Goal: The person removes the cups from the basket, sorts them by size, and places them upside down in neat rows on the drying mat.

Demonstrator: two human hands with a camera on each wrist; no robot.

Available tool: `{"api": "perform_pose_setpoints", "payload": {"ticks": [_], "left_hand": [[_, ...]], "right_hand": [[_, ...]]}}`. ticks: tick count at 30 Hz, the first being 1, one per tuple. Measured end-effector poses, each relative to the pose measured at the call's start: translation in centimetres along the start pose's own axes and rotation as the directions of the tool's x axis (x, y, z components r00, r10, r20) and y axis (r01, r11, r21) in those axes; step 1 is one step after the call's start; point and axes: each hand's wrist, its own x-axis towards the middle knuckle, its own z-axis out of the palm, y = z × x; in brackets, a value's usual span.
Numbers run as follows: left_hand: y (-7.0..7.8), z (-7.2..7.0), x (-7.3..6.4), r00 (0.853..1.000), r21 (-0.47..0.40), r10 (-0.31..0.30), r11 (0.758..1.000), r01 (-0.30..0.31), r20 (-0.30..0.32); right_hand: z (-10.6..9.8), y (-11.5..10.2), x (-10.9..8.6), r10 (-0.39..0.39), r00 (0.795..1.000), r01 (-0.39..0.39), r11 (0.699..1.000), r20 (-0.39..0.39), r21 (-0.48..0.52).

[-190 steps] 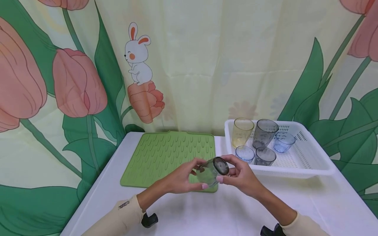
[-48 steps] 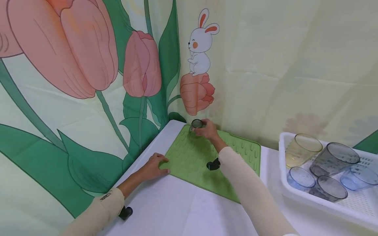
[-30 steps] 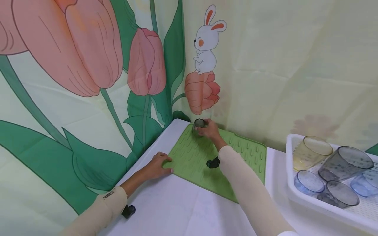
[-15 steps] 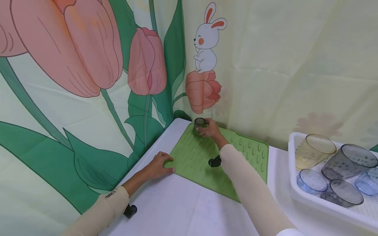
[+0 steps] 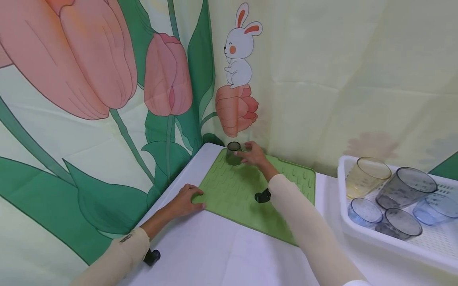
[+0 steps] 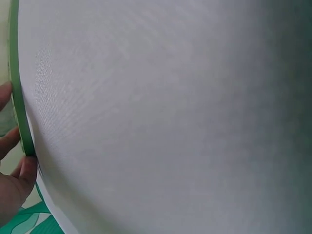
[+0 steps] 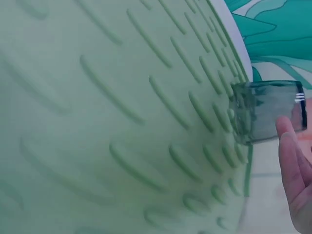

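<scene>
At upper centre, the right hand has loosened, fingers spread beside the smoky-grey glass tumbler, seemingly set down on the ridged green rectangular mat; left hand touches the mat's corner, pinch unclear.

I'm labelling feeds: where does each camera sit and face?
Head: on the head, facing forward and down over mat, glass, basket; left hand, right hand, sleeves show.
Left wrist: on that wrist, facing table and mat edge; left fingers show.
Right wrist: on that wrist, facing mat and glass; right fingers show.
Head and right wrist share mat, glass, right hand.
</scene>
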Motion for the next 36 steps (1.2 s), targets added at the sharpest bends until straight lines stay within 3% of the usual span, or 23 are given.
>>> {"api": "perform_pose_setpoints", "payload": {"ticks": [14,22,36], "left_hand": [[0.8,-0.3,0.0,1.0,0.023,0.006,1.0,-0.007,0.017],[1.1,-0.3,-0.2,1.0,0.049,-0.002,0.999,0.001,0.025],[1.8,-0.4,-0.2,1.0,0.064,-0.003,0.998,0.002,0.027]], "right_hand": [[-3.5,-1.3,-3.1,0.035,0.997,-0.036,0.999,-0.069,-0.016],[-4.8,-2.3,-5.6,0.005,0.999,-0.007,0.999,-0.047,-0.045],[-7.0,-3.6,-11.9,-0.07,0.997,0.071,0.989,0.009,-0.131]]}}
